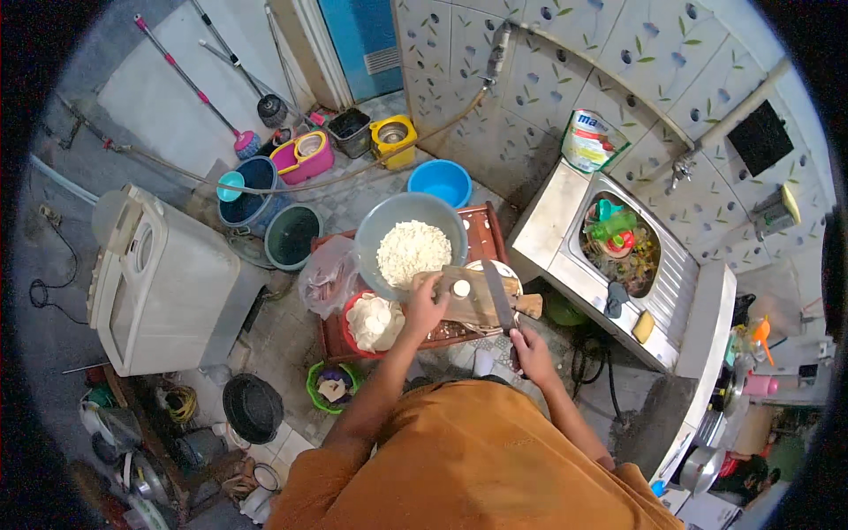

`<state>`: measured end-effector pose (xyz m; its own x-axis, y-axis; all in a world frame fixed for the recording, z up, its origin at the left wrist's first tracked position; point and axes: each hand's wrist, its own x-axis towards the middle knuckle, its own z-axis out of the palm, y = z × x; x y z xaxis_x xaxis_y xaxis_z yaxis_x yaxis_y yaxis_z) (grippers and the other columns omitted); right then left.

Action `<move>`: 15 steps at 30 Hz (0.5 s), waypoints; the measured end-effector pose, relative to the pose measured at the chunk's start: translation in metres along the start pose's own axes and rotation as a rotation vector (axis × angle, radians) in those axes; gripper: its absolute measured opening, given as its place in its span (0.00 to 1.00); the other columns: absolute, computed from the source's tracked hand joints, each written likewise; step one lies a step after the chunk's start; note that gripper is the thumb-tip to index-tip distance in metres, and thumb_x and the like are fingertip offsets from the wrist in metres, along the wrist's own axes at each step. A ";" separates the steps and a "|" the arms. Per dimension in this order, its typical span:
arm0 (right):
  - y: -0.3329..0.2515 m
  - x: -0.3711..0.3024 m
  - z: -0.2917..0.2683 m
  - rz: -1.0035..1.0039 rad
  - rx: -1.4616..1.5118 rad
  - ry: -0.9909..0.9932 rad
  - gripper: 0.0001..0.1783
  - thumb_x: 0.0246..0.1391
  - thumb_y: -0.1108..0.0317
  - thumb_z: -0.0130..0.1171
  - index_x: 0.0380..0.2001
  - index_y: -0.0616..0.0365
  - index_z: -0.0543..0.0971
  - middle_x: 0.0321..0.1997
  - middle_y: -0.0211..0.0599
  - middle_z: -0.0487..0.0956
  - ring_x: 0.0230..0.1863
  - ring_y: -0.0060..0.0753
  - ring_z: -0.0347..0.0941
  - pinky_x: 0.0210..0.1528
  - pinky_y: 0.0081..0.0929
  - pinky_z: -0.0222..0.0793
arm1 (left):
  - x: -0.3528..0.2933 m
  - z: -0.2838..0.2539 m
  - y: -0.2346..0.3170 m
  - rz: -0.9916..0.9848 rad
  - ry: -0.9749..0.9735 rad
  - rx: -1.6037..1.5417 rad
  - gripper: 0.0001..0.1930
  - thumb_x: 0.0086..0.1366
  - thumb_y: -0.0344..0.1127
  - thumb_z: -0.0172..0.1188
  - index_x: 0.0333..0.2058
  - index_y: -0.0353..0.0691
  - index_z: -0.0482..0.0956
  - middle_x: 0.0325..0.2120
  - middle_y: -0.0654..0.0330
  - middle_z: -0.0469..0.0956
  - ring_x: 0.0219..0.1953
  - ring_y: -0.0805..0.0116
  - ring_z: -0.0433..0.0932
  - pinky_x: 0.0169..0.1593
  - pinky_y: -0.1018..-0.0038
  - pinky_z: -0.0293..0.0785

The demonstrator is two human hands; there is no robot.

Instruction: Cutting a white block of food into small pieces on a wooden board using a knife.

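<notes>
— Knife [497, 296] first, in the head view: what has it?

— Right grip [533, 356], closed around the handle; the blade points away from the wearer, over the wooden board [473, 309].

— And the left grip [425, 307]?

— Fingers bent at the board's left end, beside the grey bowl [413, 212]. I can't tell whether they clasp anything.

— What's on the board?

— 1 round white piece [461, 288], left of the blade and apart from it. Many small white pieces [413, 252] fill the grey bowl; larger white chunks [375, 322] sit in the red bowl [349, 337], left of the wrist.

— Edges?

— The red-brown tabletop [482, 231] is crowded: a clear plastic bag [331, 276] lies at its left edge, and the board reaches close to the near edge. A bare strip runs along the far right corner.

— Room beyond?

— Floor lies between the tabletop and the sink [676, 305] at right, and more toward the washing machine [168, 300] at left. A blue basin [440, 183] stands just past the far edge.
</notes>
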<state>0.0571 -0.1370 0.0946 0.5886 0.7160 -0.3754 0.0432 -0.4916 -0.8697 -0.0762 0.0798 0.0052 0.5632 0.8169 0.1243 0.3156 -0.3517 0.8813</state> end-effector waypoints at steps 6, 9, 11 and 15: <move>0.033 0.016 -0.005 0.083 -0.016 0.074 0.20 0.62 0.55 0.49 0.27 0.64 0.72 0.13 0.32 0.68 0.11 0.24 0.64 0.15 0.28 0.60 | 0.005 0.023 0.013 0.107 -0.271 0.114 0.23 0.53 0.31 0.63 0.49 0.40 0.72 0.44 0.50 0.69 0.47 0.50 0.71 0.50 0.62 0.68; 0.028 0.013 -0.004 0.097 0.032 0.048 0.20 0.61 0.55 0.50 0.29 0.65 0.73 0.12 0.33 0.68 0.10 0.25 0.64 0.13 0.28 0.60 | 0.004 0.030 0.010 0.063 -0.230 0.117 0.22 0.51 0.28 0.65 0.46 0.38 0.73 0.40 0.51 0.70 0.43 0.55 0.73 0.47 0.67 0.70; 0.033 0.013 -0.005 0.099 0.017 0.057 0.20 0.61 0.54 0.50 0.32 0.65 0.74 0.13 0.33 0.68 0.11 0.25 0.66 0.14 0.28 0.61 | 0.004 0.038 0.014 -0.029 -0.264 0.011 0.21 0.51 0.28 0.66 0.45 0.37 0.72 0.39 0.52 0.72 0.42 0.55 0.73 0.47 0.67 0.70; 0.043 0.015 -0.004 0.128 0.036 0.081 0.20 0.61 0.54 0.50 0.34 0.65 0.75 0.14 0.31 0.70 0.12 0.23 0.67 0.15 0.27 0.63 | -0.004 0.046 0.010 -0.029 -0.236 -0.078 0.18 0.48 0.27 0.65 0.39 0.38 0.71 0.33 0.51 0.75 0.42 0.52 0.74 0.46 0.63 0.68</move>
<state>0.0707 -0.1497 0.0529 0.6508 0.6053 -0.4583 -0.0650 -0.5570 -0.8280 -0.0399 0.0520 -0.0070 0.7204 0.6936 -0.0032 0.2791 -0.2857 0.9168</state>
